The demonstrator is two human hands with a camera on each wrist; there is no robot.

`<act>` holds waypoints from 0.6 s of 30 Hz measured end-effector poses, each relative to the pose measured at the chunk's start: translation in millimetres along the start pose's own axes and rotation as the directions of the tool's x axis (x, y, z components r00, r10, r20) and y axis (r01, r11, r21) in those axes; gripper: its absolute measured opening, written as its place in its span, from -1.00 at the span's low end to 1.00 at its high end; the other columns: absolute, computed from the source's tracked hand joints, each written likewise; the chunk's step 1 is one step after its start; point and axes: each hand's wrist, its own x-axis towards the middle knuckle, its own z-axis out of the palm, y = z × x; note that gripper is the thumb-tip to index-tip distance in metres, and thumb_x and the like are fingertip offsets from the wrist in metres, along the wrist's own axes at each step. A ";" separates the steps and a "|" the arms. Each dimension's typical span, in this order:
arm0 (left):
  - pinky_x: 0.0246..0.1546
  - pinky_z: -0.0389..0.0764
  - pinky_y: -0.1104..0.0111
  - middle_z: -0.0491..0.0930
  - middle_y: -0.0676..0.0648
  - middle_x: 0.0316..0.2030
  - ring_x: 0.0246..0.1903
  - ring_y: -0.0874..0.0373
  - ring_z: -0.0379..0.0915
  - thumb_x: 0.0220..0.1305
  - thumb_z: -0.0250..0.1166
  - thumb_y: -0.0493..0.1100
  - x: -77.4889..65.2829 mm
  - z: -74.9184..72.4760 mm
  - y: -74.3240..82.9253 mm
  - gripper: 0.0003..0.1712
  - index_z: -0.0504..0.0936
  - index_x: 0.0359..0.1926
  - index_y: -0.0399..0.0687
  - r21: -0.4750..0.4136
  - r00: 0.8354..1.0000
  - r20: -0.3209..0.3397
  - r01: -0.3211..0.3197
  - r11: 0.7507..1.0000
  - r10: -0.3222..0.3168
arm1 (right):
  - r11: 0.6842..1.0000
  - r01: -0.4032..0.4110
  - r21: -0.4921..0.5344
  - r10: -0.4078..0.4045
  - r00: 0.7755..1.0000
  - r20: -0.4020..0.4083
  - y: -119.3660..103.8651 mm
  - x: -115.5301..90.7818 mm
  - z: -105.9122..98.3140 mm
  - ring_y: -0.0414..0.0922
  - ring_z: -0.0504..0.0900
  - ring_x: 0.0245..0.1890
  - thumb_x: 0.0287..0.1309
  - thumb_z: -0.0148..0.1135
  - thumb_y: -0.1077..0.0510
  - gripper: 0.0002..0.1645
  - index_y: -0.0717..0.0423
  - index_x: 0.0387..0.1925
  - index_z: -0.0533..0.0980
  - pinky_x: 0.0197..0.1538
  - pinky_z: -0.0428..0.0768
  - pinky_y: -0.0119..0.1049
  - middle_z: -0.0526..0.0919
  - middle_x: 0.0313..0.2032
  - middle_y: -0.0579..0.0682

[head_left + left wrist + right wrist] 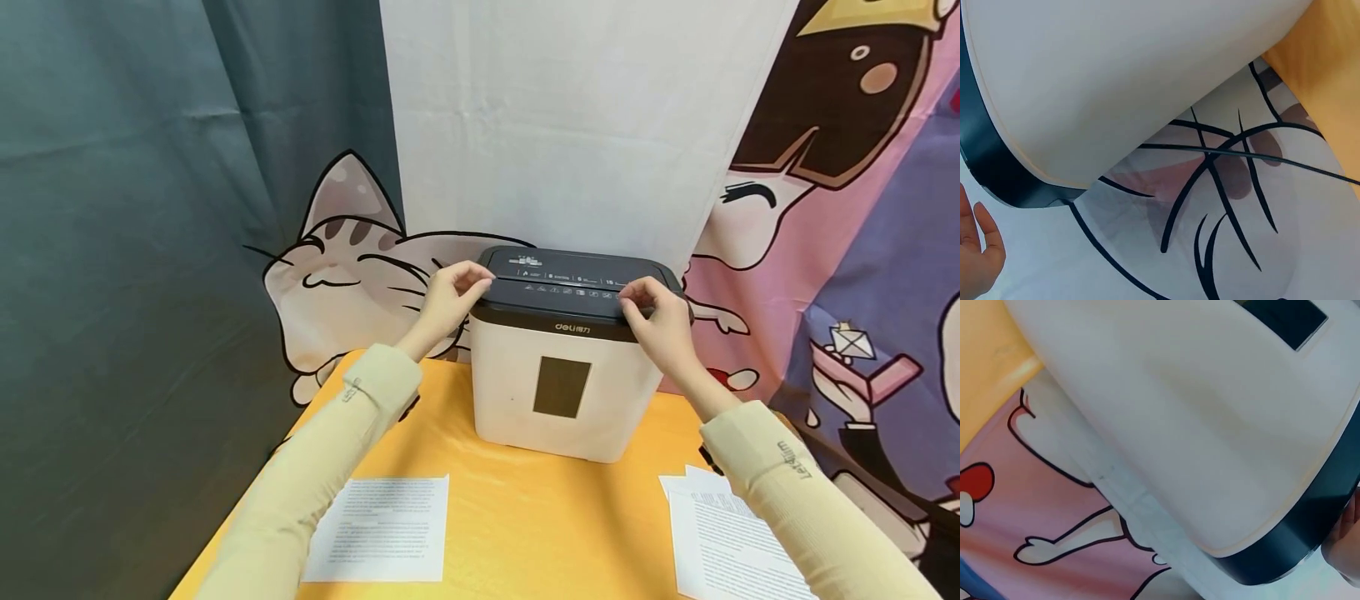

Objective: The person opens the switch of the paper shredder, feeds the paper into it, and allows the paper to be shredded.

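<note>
A paper shredder [570, 383] with a white body and a dark lid stands on the yellow table, its long feed slot running across the top. At the left end of the slot is my left hand [452, 293], thumb and forefinger bent close together; I see nothing between them. My right hand [660, 317] is over the lid's right end, its fingers loosely bent, with no sheet visible in it. In the left wrist view, fingers [985, 240] appear beside the dark rim. The right wrist view shows part of the right hand [1344, 547] against the rim.
A printed sheet [382, 529] lies on the yellow table [555, 533] at the left front. Several overlapping printed sheets [731, 537] lie at the right front, partly under the right sleeve. A cartoon-print curtain [555, 108] hangs close behind the shredder.
</note>
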 end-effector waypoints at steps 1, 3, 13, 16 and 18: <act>-0.41 0.42 0.54 0.66 -0.23 -0.37 -0.48 0.26 0.43 0.26 0.23 -0.26 -4.4 -1.7 -1.5 -0.84 0.65 -0.21 -0.29 -0.011 1.000 0.001 0.003 1.000 -0.003 | 1.000 0.013 0.008 -0.013 1.000 -0.009 -0.9 -2.0 0.7 -0.49 0.37 -0.41 0.18 0.14 0.33 -0.94 0.27 -0.31 0.52 -0.29 0.31 -0.60 0.61 -0.39 0.14; -0.38 0.44 0.54 0.66 -0.26 -0.36 -0.45 0.14 0.49 0.26 0.22 -0.27 -13.9 -5.4 0.4 -0.84 0.64 -0.21 -0.31 -0.031 1.000 0.000 0.006 1.000 -0.006 | 0.999 0.041 0.027 -0.041 0.999 -0.032 -2.7 -6.1 1.9 -0.53 0.38 -0.40 0.16 0.16 0.35 -0.95 0.27 -0.31 0.52 -0.25 0.33 -0.63 0.62 -0.39 0.14; -0.34 0.49 0.51 0.65 -0.27 -0.34 -0.42 0.22 0.50 0.25 0.24 -0.27 -48.7 -14.7 -15.5 -0.84 0.64 -0.24 -0.32 -0.091 1.000 -0.018 0.004 0.996 -0.005 | 0.983 0.135 0.122 -0.126 0.989 -0.080 -13.0 -29.1 6.8 -0.52 0.40 -0.35 0.08 0.19 0.45 -0.94 0.32 -0.36 0.54 -0.20 0.39 -0.62 0.62 -0.41 0.14; -0.29 0.49 0.52 0.66 -0.21 -0.33 -0.41 0.39 0.44 0.25 0.25 -0.23 -61.1 -17.6 -16.3 -0.84 0.65 -0.24 -0.26 -0.062 0.999 -0.032 0.023 0.998 -0.025 | 0.976 0.169 0.136 -0.158 0.984 -0.088 -16.8 -38.1 10.9 -0.50 0.41 -0.34 0.05 0.20 0.48 -0.91 0.33 -0.38 0.55 -0.18 0.40 -0.61 0.63 -0.43 0.14; -0.26 0.49 0.49 0.66 -0.19 -0.34 -0.40 0.39 0.44 0.24 0.26 -0.21 -70.1 -19.6 -16.2 -0.84 0.66 -0.25 -0.24 -0.048 0.998 -0.050 0.035 0.998 -0.038 | 0.970 0.189 0.156 -0.177 0.980 -0.088 -19.4 -44.8 14.4 -0.47 0.42 -0.34 0.02 0.20 0.51 -0.88 0.33 -0.38 0.55 -0.17 0.40 -0.61 0.63 -0.43 0.14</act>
